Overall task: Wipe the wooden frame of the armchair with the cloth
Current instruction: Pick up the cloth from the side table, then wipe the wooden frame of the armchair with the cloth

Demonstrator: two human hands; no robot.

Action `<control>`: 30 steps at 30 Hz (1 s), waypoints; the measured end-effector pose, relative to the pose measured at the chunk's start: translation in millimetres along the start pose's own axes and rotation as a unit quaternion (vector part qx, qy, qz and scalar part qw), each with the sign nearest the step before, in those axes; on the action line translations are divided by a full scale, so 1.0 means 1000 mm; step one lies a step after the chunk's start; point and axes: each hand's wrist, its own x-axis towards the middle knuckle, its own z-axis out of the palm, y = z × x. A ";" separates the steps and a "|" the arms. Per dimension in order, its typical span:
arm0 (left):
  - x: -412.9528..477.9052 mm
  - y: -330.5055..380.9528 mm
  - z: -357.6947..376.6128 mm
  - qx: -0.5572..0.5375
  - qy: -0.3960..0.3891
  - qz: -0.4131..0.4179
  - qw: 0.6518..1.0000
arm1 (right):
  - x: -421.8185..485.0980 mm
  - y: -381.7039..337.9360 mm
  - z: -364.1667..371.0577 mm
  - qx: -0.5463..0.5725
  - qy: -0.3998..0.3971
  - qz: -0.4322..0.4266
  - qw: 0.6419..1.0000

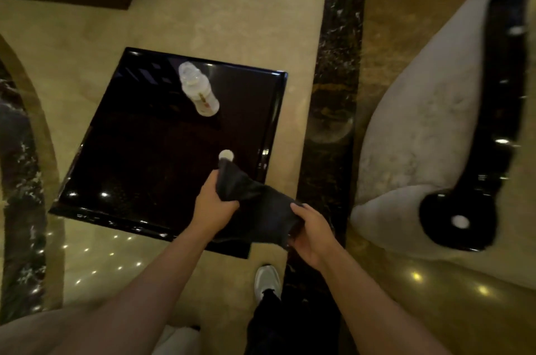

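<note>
At nine o'clock from your hands sits the glossy black square worktop, low on the pale marble floor. On it, toward eleven o'clock, a clear plastic bottle stands with its neck leaning away from you. A small white round cap shows near the worktop's right edge, just above the top tip of the cloth; you cannot tell whether they touch.

Your left hand is closed on the upper part of the dark cloth, fingers wrapped round the bunched fabric, over the worktop's near right corner. The cloth stretches down toward four o'clock into your right hand, which pinches its lower edge between thumb and fingers. The two hands are apart, joined only by the cloth held between them.

Below, at six o'clock, a white shoe and a dark trouser leg stand on the floor.

At three o'clock lies the armchair, its grey cushion bordered by a shiny black wooden frame running from one o'clock down to a rounded end at four o'clock. The cloth is well apart from that frame.
</note>
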 end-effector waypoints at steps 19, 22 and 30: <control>-0.192 0.202 0.238 -0.068 -0.121 -0.047 0.989 | -0.209 -0.127 -0.271 0.038 -0.069 -0.060 0.995; -0.189 0.187 0.258 -0.204 -0.296 -0.212 0.909 | -0.217 -0.141 -0.283 -0.022 -0.065 -0.058 0.996; -0.160 0.182 0.293 -0.070 0.043 0.118 0.990 | -0.185 -0.173 -0.262 -0.376 0.087 -0.302 0.872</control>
